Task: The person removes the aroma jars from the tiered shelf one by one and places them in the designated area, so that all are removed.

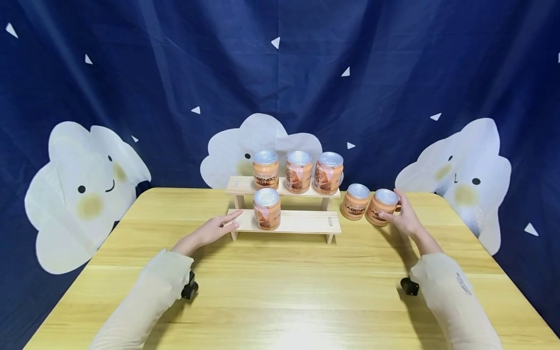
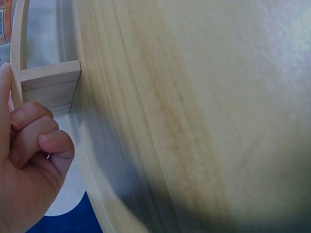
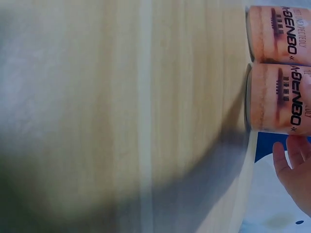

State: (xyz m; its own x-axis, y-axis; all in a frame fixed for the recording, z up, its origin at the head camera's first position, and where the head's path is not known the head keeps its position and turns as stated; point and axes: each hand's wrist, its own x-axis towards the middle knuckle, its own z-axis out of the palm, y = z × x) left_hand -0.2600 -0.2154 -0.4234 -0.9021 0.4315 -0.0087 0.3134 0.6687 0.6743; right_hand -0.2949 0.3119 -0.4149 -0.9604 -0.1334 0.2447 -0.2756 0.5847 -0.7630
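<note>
My left hand (image 1: 210,231) holds the left end of the lower tier of a pale wooden two-tier stand (image 1: 304,222). In the left wrist view, curled fingers (image 2: 36,131) lie under the board beside its leg. My right hand (image 1: 406,219) grips an orange jar (image 1: 377,214) with a silver lid at its right side, thumb across the front. That jar stands on the table, close beside a matching jar (image 1: 353,206) on its left. One more such jar (image 1: 268,214) sits on the lower tier, left of its middle.
Three matching jars, the middle one (image 1: 299,177) among them, stand in a row on the upper tier (image 1: 239,183). The wooden table (image 1: 302,282) reaches back to a dark blue curtain (image 1: 236,63) printed with white clouds. Black wrist cameras hang below both sleeves.
</note>
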